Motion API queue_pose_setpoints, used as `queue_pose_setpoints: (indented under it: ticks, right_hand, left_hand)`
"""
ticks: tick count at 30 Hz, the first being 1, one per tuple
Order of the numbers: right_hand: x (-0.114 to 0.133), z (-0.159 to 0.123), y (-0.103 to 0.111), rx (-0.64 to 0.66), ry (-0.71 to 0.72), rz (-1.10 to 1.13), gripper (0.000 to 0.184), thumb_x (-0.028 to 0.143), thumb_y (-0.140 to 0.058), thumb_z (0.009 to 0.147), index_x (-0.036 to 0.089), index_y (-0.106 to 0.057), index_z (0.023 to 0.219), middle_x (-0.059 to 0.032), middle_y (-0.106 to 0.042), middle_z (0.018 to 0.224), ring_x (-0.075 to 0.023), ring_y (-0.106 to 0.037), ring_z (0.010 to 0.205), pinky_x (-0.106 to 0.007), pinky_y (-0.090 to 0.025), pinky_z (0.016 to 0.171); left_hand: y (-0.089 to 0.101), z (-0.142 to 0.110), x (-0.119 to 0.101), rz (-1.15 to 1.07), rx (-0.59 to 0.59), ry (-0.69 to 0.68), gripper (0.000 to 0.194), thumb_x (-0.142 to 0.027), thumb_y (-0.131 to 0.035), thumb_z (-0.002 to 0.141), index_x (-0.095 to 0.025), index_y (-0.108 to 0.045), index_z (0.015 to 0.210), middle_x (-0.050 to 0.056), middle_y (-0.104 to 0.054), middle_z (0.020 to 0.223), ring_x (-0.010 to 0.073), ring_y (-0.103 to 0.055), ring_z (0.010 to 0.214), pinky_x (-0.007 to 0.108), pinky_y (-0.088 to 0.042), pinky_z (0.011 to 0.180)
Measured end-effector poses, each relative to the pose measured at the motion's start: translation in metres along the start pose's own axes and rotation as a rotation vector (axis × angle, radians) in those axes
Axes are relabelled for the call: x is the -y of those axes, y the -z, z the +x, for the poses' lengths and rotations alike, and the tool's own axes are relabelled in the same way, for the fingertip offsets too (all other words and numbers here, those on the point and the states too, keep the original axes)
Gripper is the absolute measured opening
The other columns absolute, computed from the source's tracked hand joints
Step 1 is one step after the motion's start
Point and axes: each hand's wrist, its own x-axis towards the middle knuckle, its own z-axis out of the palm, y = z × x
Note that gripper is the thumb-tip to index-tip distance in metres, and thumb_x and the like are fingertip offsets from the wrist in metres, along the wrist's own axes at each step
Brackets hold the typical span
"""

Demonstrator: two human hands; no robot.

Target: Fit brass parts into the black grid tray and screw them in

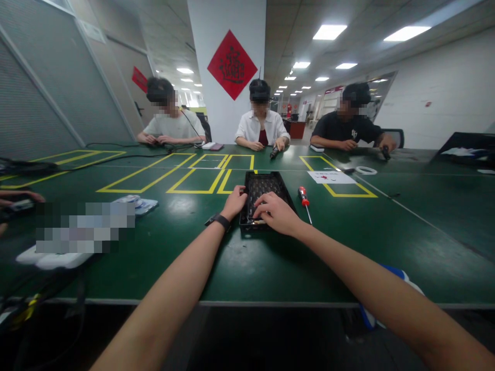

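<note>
A black rectangular tray-like case point(266, 186) with a gridded inside lies on the green table point(247, 257) in front of me. My left hand point(234, 202), a black watch on its wrist, grips the case's left edge with curled fingers. My right hand point(275, 211) rests over the near end of the case, fingers bent down onto it; whether they pinch anything is hidden. A screwdriver with a red handle point(304, 201) lies just right of the case, untouched.
Three people sit across the table, hands on it. Yellow tape rectangles point(193, 178) mark the surface. A white paper point(331, 177) and a tape roll point(365, 170) lie at far right, cables point(116, 152) at far left, white devices point(54, 257) near left. Another person's hand point(19, 198) shows at the left edge.
</note>
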Motion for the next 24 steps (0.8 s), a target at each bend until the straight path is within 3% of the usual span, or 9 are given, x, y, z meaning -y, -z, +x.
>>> queue_pose_setpoints:
  ticks: [18,21,24]
  right_hand:
    - [0.004,0.0,-0.003,-0.017,-0.028,0.037,0.024,0.012,-0.048,0.079,0.022,-0.071,0.079,-0.0038,-0.061,0.096,-0.0186,-0.046,0.097,-0.035,-0.036,0.089]
    - [-0.003,0.003,0.006,-0.144,-0.155,-0.018,0.023,0.016,-0.047,0.081,0.02,-0.069,0.084,-0.005,-0.061,0.096,-0.0188,-0.047,0.097,-0.034,-0.038,0.087]
    - [-0.028,0.0,0.025,-0.235,-0.421,-0.202,0.024,0.02,-0.041,0.084,0.018,-0.065,0.09,-0.0088,-0.06,0.096,-0.0205,-0.05,0.096,-0.034,-0.04,0.084]
  left_hand:
    - [0.0,0.0,0.0,-0.011,-0.003,0.01,0.041,-0.021,-0.045,0.074,-0.017,-0.05,0.114,0.009,-0.061,0.108,0.0198,-0.056,0.099,0.033,-0.043,0.087]
    - [0.0,-0.001,-0.002,-0.009,0.003,0.017,0.043,-0.021,-0.044,0.074,-0.017,-0.049,0.116,0.01,-0.06,0.11,0.0202,-0.056,0.099,0.033,-0.043,0.087]
    - [0.0,-0.001,-0.005,-0.005,0.013,0.03,0.044,-0.02,-0.044,0.074,-0.016,-0.049,0.118,0.01,-0.06,0.11,0.0202,-0.056,0.1,0.033,-0.043,0.088]
